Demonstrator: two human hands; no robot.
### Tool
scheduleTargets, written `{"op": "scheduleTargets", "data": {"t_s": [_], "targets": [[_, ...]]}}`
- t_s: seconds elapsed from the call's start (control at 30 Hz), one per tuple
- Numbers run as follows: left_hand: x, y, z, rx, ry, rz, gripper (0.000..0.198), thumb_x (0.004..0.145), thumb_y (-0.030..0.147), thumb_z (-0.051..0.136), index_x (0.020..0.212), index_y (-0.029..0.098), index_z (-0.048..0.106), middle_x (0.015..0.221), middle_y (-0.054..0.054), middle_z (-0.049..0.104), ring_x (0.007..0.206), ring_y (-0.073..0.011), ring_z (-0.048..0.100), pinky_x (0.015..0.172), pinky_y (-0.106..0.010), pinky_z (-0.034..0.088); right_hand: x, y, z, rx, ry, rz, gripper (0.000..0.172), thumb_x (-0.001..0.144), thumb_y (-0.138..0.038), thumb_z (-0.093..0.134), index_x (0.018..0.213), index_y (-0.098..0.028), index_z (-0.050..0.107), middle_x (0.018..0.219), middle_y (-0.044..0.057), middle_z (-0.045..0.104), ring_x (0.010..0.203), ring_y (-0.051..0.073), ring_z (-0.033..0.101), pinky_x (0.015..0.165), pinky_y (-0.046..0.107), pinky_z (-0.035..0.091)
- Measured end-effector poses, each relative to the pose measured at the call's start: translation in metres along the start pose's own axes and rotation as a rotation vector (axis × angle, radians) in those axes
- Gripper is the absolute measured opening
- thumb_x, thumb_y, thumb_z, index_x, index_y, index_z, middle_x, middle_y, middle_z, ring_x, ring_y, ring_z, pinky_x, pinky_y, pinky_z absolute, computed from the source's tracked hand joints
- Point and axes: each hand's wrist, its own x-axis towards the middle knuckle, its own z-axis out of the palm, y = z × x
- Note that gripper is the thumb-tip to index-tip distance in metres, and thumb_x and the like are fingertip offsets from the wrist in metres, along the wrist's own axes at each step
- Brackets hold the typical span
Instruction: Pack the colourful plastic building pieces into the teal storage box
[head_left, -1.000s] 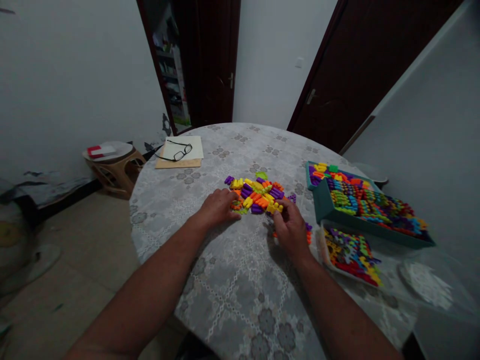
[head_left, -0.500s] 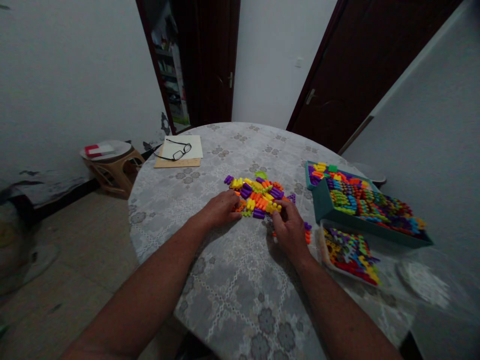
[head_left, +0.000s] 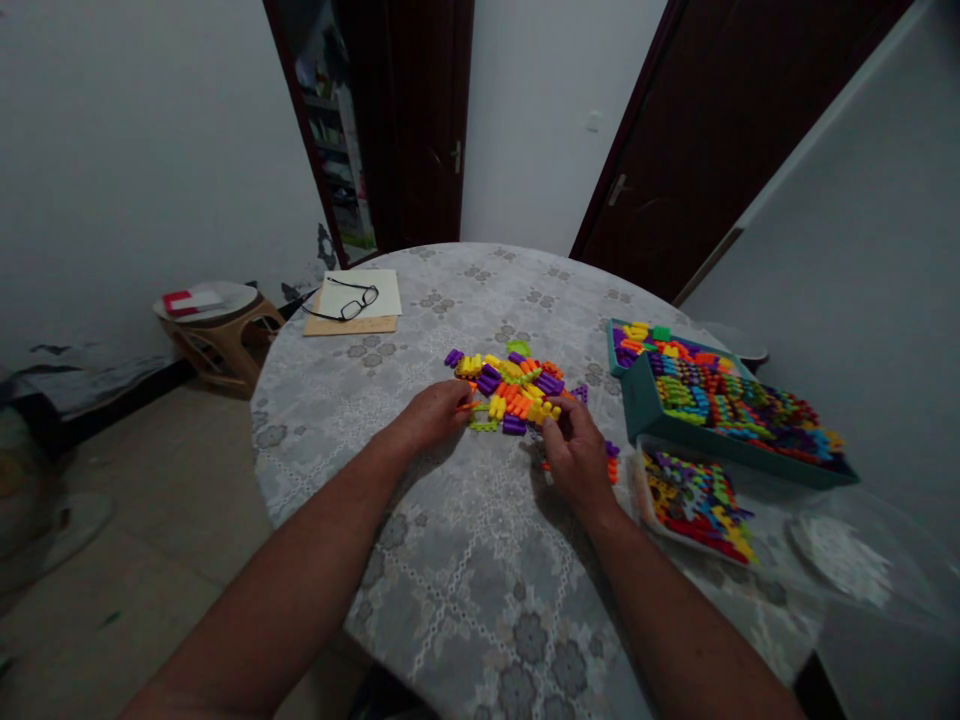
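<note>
Surface (head_left: 465,520): covered with patterned cloth, extending beyond the pile of blocks (head_left: 517,385) on every side.
Teal box (head_left: 640,398): full of colourful blocks, to the right of the pile; no visible change.
Plastic tub (head_left: 643,500): also full of loose pieces, right of the pile and nearer the body; untouched by both hands.
Pile: lying between both hands; more of a green piece (head_left: 484,426) now showing at its near left edge.
Right hand (head_left: 577,455): at the pile's near right edge, pinching a yellow block (head_left: 544,411); hardly changed over the last second.
Left hand (head_left: 437,412): just drawn slightly leftward from the pile, thumb and fingers apparently closed on an orange piece (head_left: 466,407).
Orange piece: jutting from the left fingertips, beside the pile's left edge; probably now singled out, so both hands occupied.
</note>
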Motion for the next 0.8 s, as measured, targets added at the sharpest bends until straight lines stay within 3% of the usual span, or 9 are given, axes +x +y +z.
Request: {"op": "scheduleTargets", "data": {"t_s": [0.17,0.37,0.47,0.8], "targets": [[0.001,0.007,-0.008,-0.193,0.142,-0.125,0.009,0.092,0.03,0.063,0.093,0.024,0.069,0.08,-0.004,0.069,0.074,-0.0209,0.062,0.069,-0.033,0.045,-0.001,0.0,0.0,0.033,-0.015,0.029,0.034,0.098,-0.042,0.064,0.126,-0.024,0.072,0.112,0.009,0.079,0.098,0.028,0.073,0.096,0.049,0.058],[0.003,0.019,-0.006,-0.585,-0.019,-0.212,0.016,0.089,0.035,0.071,0.096,0.022,0.068,0.075,-0.003,0.069,0.057,-0.017,0.06,0.052,-0.03,0.048,-0.002,-0.001,0.001,0.037,-0.042,0.03,0.035,0.099,-0.043,0.063,0.126,-0.022,0.071,0.117,0.01,0.079,0.1,0.027,0.074,0.095,0.045,0.059],[0.002,0.022,-0.002,-0.684,-0.076,-0.224,0.019,0.088,0.036,0.074,0.1,0.022,0.071,0.08,-0.005,0.072,0.06,-0.018,0.064,0.052,-0.031,0.052,-0.002,-0.001,0.001,0.033,-0.053,0.029,0.035,0.099,-0.041,0.062,0.127,-0.022,0.071,0.118,0.01,0.079,0.102,0.028,0.075,0.094,0.044,0.058],[0.004,0.016,0.005,-0.67,-0.064,-0.191,0.02,0.089,0.038,0.073,0.1,0.022,0.076,0.081,-0.006,0.076,0.063,-0.0192,0.066,0.055,-0.032,0.053,-0.001,0.003,0.004,0.032,-0.031,0.007,0.034,0.099,-0.04,0.062,0.128,-0.025,0.072,0.119,0.009,0.078,0.102,0.027,0.073,0.093,0.044,0.06]]}}
